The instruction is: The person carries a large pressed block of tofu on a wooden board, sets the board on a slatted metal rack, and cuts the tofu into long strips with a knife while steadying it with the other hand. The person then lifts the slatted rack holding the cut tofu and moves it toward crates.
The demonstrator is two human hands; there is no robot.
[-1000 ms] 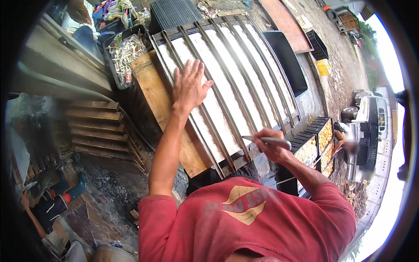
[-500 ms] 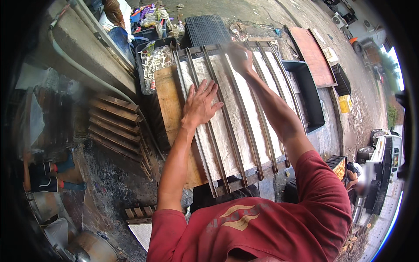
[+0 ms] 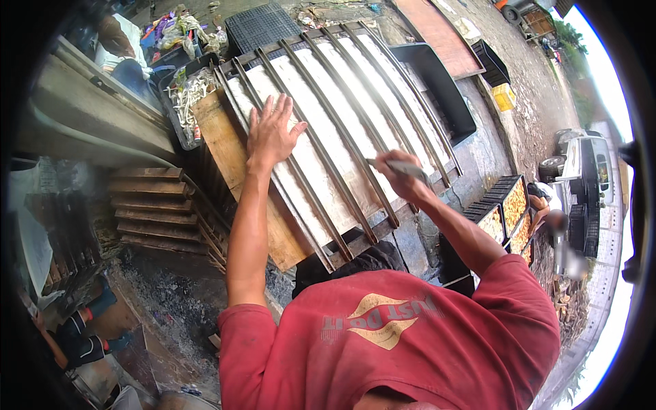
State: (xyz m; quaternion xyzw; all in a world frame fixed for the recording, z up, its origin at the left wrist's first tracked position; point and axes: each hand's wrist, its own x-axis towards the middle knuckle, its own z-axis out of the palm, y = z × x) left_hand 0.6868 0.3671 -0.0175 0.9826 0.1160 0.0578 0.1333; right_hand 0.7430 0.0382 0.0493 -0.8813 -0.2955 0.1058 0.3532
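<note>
A rack of long brown slats (image 3: 391, 214) lies in front of me over a white, cloth-like sheet (image 3: 313, 171). A plain wooden board (image 3: 283, 249) sticks out from under its left side. My left hand (image 3: 270, 137) rests flat near the left slats, fingers stretched out. Over the right part of the rack, near its close end, my right hand (image 3: 403, 179) is closed around a grey, knife-like tool (image 3: 418, 169). Its tip points left toward a slat. Motion blur hides the tool's exact shape, and I cannot tell whether it touches the slat.
Left of the rack stand stacked slatted wooden racks (image 3: 154, 212) and a bin of pale scraps (image 3: 183, 102). A black tub (image 3: 461, 113) sits at the right. Crates of orange-yellow pieces (image 3: 514, 205) stand near a person at far right. Another person's legs (image 3: 96, 307) show lower left.
My right hand has come from the rack's far end to its near right part, and the tool now shows. My left hand stays on the left slats. The whole view has shifted and turned.
</note>
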